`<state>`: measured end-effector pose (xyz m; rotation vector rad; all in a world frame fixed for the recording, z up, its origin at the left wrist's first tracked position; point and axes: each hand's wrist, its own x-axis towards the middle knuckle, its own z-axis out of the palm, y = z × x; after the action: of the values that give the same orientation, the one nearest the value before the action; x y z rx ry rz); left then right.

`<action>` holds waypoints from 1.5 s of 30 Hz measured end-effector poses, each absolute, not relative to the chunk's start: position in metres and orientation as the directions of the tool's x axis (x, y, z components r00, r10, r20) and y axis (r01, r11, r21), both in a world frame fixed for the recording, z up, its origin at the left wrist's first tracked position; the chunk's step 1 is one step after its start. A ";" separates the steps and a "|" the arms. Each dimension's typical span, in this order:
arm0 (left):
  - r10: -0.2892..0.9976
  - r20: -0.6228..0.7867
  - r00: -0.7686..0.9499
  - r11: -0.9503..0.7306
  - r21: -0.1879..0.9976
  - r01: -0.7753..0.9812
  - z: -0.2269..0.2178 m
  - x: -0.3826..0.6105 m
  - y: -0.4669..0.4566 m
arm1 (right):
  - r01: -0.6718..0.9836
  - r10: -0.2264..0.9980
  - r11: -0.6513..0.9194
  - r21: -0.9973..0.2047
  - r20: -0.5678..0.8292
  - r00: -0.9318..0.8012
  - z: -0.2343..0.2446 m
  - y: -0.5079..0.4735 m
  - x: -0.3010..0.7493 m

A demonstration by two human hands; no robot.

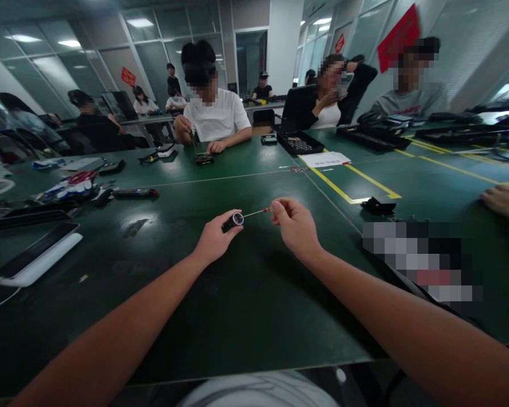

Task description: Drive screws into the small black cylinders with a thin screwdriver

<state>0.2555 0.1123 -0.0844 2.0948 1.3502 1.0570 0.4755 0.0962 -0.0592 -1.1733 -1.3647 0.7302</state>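
Observation:
My left hand (213,236) is closed around a small black cylindrical part (237,219), whose round, silver-rimmed end faces up toward me. Pinched in the fingers of my right hand (296,227) is a slim screwdriver (253,213) with a thin metal shaft and a red section near the fingers. Its shaft points left and reaches the edge of the black part; whether the tip touches it, I cannot tell. Both hands are above the green table (237,305). The far side of the black part is hidden by my left fingers.
A phone on a white block (46,257) lies left, with a dark pen-like tool (134,193) beyond. At right are a small black object (378,206) and a blurred-out item (415,260). A co-worker's hand (507,203) rests at the right edge; another person (218,116) works opposite.

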 end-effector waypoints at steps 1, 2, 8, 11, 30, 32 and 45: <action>0.900 0.368 0.234 -0.433 0.694 0.575 -0.085 0.255 0.112 | 0.246 0.926 0.309 -0.919 0.350 0.144 -0.058 0.096 0.475; 0.901 0.366 0.233 -0.431 0.692 0.579 -0.085 0.255 0.113 | 0.255 0.924 0.310 -0.916 0.354 0.146 -0.057 0.096 0.475; 0.906 0.355 0.230 -0.420 0.686 0.594 -0.084 0.255 0.112 | 0.251 0.923 0.347 -0.904 0.376 0.080 -0.054 0.092 0.473; 0.909 0.354 0.221 -0.414 0.697 0.585 -0.083 0.255 0.112 | 0.306 0.919 0.339 -0.890 0.383 0.096 -0.054 0.091 0.473; 0.915 0.347 0.205 -0.399 0.708 0.582 -0.082 0.254 0.110 | 0.343 0.931 0.306 -0.888 0.354 0.086 -0.056 0.093 0.476; 0.915 0.347 0.205 -0.399 0.707 0.585 -0.081 0.255 0.110 | 0.335 0.932 0.313 -0.889 0.355 0.069 -0.055 0.093 0.477; 0.878 0.362 0.313 -0.473 0.557 0.683 -0.076 0.259 0.104 | 0.325 0.929 0.293 -0.899 0.348 0.125 -0.059 0.090 0.473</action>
<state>0.2590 0.1045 -0.0759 2.2832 1.4073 0.9212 0.4728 0.0898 -0.0591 -1.2463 -1.4251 0.6695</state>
